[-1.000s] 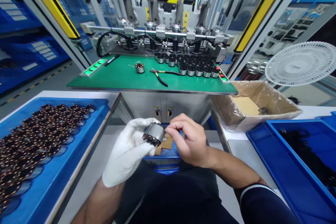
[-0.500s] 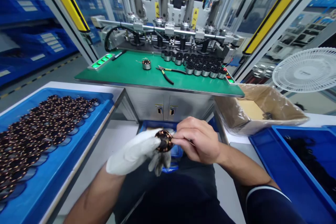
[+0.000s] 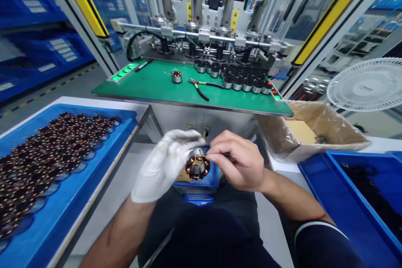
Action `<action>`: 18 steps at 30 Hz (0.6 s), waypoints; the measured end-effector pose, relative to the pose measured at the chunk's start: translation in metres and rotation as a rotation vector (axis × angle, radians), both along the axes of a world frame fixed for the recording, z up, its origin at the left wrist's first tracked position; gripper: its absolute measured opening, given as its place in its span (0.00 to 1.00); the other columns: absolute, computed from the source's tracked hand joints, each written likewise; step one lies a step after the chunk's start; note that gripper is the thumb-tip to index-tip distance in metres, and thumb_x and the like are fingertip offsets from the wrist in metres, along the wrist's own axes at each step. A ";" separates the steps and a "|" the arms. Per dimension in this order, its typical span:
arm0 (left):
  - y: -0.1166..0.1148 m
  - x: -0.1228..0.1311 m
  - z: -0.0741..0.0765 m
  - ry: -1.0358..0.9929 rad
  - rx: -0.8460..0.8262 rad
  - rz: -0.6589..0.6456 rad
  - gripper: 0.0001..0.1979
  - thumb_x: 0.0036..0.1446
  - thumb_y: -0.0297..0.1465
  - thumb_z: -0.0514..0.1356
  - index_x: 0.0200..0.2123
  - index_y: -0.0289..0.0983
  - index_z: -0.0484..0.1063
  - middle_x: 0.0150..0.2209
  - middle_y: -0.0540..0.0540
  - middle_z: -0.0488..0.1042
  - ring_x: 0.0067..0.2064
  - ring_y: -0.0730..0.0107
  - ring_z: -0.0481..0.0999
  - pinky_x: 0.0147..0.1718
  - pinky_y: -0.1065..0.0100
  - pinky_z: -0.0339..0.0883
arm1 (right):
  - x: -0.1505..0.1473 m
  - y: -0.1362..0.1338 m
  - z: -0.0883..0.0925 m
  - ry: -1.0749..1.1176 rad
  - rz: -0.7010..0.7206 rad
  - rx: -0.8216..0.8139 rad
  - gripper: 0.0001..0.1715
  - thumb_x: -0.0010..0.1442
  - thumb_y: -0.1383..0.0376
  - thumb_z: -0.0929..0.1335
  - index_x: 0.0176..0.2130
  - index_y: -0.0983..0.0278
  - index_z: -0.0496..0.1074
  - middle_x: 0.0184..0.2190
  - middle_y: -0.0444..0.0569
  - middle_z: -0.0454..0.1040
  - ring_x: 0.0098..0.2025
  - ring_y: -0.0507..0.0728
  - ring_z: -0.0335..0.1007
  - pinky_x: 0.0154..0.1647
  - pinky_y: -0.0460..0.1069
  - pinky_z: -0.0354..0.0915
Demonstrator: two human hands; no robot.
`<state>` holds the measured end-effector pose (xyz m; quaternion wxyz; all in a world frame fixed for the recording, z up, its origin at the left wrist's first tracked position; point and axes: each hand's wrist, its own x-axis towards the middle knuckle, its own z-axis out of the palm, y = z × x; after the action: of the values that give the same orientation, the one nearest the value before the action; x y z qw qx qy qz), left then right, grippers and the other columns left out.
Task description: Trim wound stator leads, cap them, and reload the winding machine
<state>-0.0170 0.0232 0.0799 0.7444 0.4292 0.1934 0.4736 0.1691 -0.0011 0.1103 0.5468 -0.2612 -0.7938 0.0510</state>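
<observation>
Stator (image 3: 197, 166) (round, copper-wound, steel-ringed)

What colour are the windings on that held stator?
Copper-orange, on the round metal stator; head view.

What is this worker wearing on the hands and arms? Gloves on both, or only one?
Only one. The left hand wears a plain white fabric glove that ends at the wrist, and the forearm behind it is uncovered. The right hand has no glove, and no ring or watch shows. That arm has a dark navy sleeve edged with a thin white band.
</observation>
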 end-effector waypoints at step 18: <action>0.000 0.007 -0.006 -0.179 -0.008 0.149 0.15 0.51 0.37 0.69 0.42 0.49 0.73 0.47 0.52 0.77 0.54 0.60 0.77 0.52 0.59 0.74 | 0.001 0.005 0.007 0.007 -0.029 -0.085 0.06 0.63 0.73 0.69 0.32 0.67 0.73 0.28 0.48 0.76 0.32 0.50 0.73 0.34 0.45 0.72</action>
<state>-0.0096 0.0227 0.0741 0.7232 0.3667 0.1595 0.5632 0.1705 0.0038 0.1174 0.5389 -0.2953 -0.7851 0.0776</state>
